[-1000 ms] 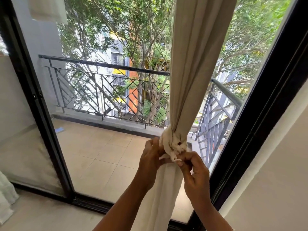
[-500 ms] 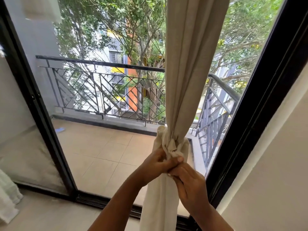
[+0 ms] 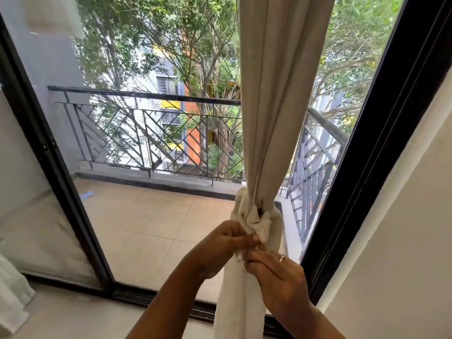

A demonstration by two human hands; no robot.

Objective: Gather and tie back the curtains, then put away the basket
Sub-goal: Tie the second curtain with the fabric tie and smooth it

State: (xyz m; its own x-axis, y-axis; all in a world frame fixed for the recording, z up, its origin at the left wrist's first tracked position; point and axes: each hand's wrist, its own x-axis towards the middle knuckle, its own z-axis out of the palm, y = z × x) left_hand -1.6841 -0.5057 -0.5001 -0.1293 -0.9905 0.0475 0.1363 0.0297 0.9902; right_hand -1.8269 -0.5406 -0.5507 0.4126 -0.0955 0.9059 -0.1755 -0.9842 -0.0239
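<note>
Right now the beige fabric curtain (image 3: 276,94) hangs gathered into one narrow bunch in front of a glass sliding door w/ a black door frame (image 3: 367,167), near the frame's right upright. Low on the bunch a paler cream cloth knot (image 3: 256,222) cinches it; below that the cloth falls loose & pale to the bottom edge of view. Left hand (image 3: 220,243) comes in from lower centre, fingers (image 3: 247,238) curled, thumb & forefinger pinching the knot's lower fold. Right hand (image 3: 276,272) sits just below & to the right, touching the left fingertips, its own fingers (image 3: 259,260) curled tight on a short cloth tail (image 3: 239,256) under the knot; a thin gold ring (image 3: 282,257) shows on one finger. Beyond the glass: tan tiled balcony floor (image 3: 159,228), black metal railing w/ diagonal bars (image 3: 146,95), green trees (image 3: 195,33). A small blue item (image 3: 86,194) lies on the tiles at left. White textured fabric (image 3: 12,302) sits indoors at the lower left corner.
</note>
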